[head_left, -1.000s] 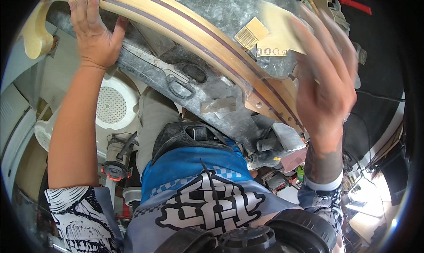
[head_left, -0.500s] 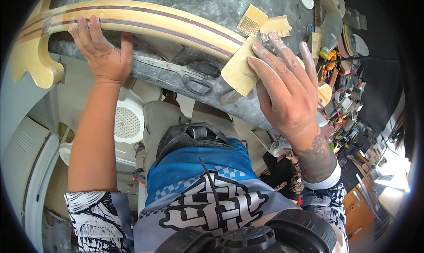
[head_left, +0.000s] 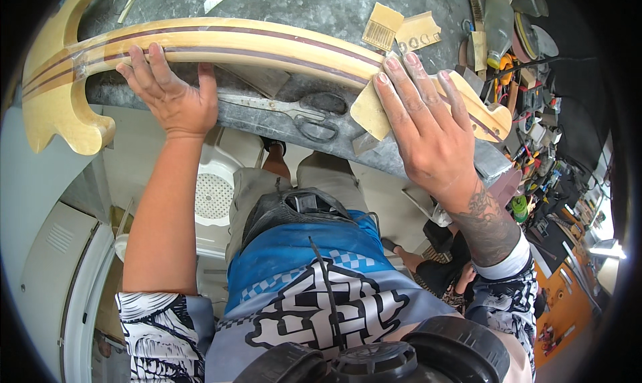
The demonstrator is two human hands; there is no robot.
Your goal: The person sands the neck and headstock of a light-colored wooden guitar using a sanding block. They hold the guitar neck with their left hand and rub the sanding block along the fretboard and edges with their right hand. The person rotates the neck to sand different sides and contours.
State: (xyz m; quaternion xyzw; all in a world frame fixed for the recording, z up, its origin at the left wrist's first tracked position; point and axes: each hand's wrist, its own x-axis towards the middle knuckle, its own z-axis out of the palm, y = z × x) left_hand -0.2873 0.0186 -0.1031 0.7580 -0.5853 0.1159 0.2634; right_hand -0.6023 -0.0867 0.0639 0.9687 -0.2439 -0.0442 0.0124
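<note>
A pale wooden guitar neck (head_left: 267,39) with dark lengthwise stripes runs across the bench, from the curved body (head_left: 50,109) at left to the headstock (head_left: 493,121) at right. Across its left part rests my left hand (head_left: 175,101), fingers stretched and thumb apart, holding no tool. My right hand (head_left: 431,132) presses a yellowish sheet of sandpaper (head_left: 369,112) against the neck near the headstock. Its fingers are long and close together over the sheet; the thumb is hidden. Scissors (head_left: 311,110) with dark handles lie on the bench between my hands.
Torn sandpaper pieces (head_left: 416,34) lie beyond the neck on the grey, dusty bench (head_left: 314,9). A clear bottle (head_left: 498,39) and crowded tools stand at right. Below are a white plastic stool (head_left: 215,197) and another person's legs (head_left: 428,269).
My right hand's fingers have drawn closer together on the sandpaper, and more of the headstock shows. The left hand stays on the neck. The whole view has shifted slightly.
</note>
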